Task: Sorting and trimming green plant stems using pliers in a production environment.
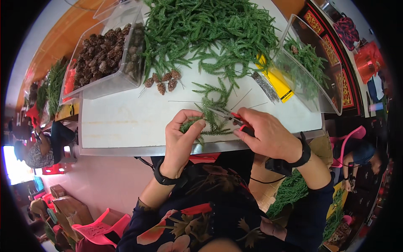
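Near the table's front edge, my left hand (pixel 183 136) is closed around a green artificial pine sprig (pixel 213 122). My right hand (pixel 268 134) grips red-and-black-handled pliers (pixel 226 114), whose jaws point left and lie over the sprig. Whether the jaws touch a wire there cannot be made out. More green sprigs lie just beyond the pliers. Thin wires (pixel 241 98) rest loose on the white tabletop around them. Several small pine cones (pixel 161 88) with wire stems lie farther left.
A clear bin of pine cones (pixel 103 54) stands at the left. Green pine sprigs (pixel 205 29) are heaped at the back. Beside a yellow packet (pixel 277 84) lies a bundle of wires (pixel 264 86). At right stands a clear bin (pixel 312 90) holding greenery. Other people sit at both sides.
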Motion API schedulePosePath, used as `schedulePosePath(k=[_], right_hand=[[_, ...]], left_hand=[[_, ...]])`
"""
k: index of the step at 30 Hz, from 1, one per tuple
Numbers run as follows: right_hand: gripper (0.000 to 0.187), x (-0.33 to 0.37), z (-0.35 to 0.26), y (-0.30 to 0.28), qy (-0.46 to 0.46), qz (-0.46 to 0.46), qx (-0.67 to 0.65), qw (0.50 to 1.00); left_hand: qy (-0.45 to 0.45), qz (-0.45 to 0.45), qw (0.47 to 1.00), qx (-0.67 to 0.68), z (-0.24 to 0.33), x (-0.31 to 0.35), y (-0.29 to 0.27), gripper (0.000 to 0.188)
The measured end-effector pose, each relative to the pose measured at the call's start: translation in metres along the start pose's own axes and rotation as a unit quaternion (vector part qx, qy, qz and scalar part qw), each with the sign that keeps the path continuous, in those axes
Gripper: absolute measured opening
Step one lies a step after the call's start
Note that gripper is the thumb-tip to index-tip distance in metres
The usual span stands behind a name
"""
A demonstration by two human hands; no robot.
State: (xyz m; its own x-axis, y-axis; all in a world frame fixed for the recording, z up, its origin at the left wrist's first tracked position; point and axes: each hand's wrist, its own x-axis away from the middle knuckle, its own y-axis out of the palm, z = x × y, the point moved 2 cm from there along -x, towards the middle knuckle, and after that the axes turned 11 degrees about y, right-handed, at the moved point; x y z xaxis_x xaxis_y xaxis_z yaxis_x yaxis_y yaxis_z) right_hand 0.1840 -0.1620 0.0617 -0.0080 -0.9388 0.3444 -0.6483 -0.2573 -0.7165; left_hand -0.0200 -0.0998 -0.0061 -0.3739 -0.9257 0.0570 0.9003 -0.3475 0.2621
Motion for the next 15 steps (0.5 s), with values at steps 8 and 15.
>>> schedulePosePath(k=[8,15], right_hand=[[0.032,-0.008,0.007,0.011,-0.009,-0.061,-0.006,0.998],[0.037,-0.003,0.01,0.01,0.025,-0.171,-0.094,0.98]], left_hand=[[0.008,-0.001,0.999,-0.037,0.005,0.002,0.001,0.017],[-0.017,-0.022,1.0,-0.003,0.002,0.004,0.003,0.015]])
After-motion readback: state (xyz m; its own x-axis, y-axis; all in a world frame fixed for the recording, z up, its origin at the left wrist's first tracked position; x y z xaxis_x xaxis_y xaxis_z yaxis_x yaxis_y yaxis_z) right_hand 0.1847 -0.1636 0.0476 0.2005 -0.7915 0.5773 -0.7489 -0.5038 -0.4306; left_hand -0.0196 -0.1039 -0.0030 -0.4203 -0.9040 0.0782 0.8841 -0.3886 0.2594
